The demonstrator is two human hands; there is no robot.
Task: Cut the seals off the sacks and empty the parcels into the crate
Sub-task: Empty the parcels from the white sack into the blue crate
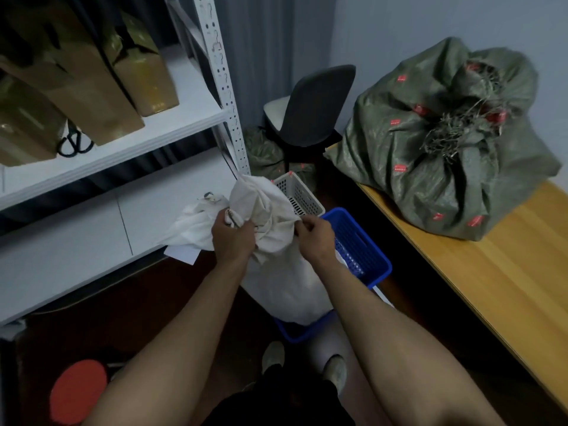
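A white cloth sack (276, 272) stands in the blue plastic crate (365, 250) on the floor, its bunched neck pointing up. My left hand (232, 238) grips the gathered neck of the sack from the left. My right hand (315, 238) pinches the cloth at the neck's right side. A second limp white sack (193, 222) lies on the lower shelf behind my left hand. Black scissors (75, 144) rest on the upper shelf at the left. A large green woven sack (436, 149) with a tied top sits on the wooden table at the right.
A white metal shelving unit (224, 87) holds brown cardboard boxes (92, 87) at the left. A white basket (299, 195) stands behind the crate. A dark chair (310, 109) and another green sack (267, 155) fill the far corner. The wooden table (491, 272) runs along the right. A red stool (78, 392) is near my left leg.
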